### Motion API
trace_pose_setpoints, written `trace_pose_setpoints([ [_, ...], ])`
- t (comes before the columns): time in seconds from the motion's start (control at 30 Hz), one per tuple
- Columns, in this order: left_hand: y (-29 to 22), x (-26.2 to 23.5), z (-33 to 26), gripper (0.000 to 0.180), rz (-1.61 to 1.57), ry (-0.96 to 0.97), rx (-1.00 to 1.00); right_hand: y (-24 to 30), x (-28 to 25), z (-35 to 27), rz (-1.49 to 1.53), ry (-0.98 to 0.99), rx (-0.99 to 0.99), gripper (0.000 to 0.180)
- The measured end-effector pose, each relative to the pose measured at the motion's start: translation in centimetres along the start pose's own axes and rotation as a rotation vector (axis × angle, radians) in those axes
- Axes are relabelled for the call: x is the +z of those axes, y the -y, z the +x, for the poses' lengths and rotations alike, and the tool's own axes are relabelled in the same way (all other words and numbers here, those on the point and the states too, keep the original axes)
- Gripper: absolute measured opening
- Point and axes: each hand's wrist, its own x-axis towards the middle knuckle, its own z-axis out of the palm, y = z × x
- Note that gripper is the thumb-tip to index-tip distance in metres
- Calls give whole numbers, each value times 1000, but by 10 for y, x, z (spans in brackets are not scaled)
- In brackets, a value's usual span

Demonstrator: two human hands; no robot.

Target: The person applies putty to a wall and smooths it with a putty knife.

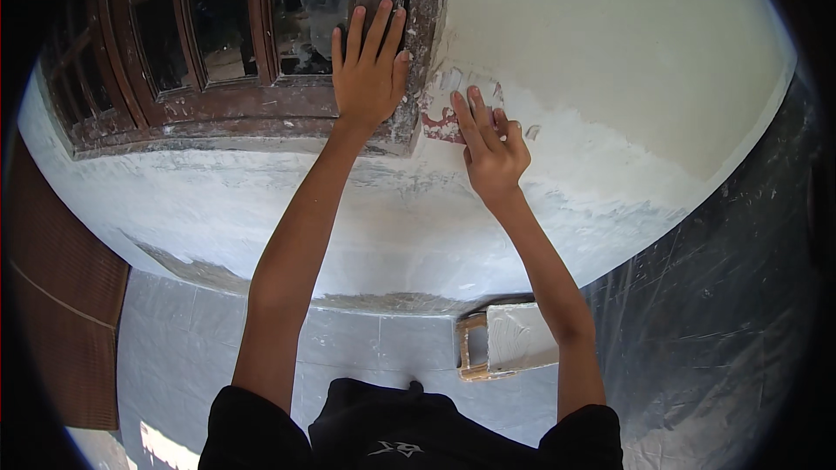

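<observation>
My left hand lies flat with fingers spread on the brown wooden window frame, near its lower right corner. Nothing is in it. Just right of the frame, my right hand presses a flat, reddish putty spreader against the wall. Two fingers stretch over the spreader's face and the others curl at its edge. White filler smears cover much of the tool. Beneath and around it the wall is cream above, with patchy white filler lower down. My palm hides part of the grip.
Dark glass panes fill the window at left. Below the wall, a wooden stool-like piece with a white-smeared top stands on grey floor tiles. A brown ribbed panel is at left; dark scuffed sheeting spreads at right.
</observation>
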Motion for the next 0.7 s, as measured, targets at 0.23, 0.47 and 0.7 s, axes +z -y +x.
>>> trace_pose_setpoints([
  [0.23, 5, -1, -1, 51, 17, 13, 1, 3, -29, 26, 94, 33, 55, 43],
  [0.47, 0, 1, -3, 52, 11, 32, -11, 20, -4, -25, 15, 98, -7, 45],
  [0.7, 3, -2, -1, 51, 23, 25, -2, 3, -18, 34, 65, 33, 81, 48],
])
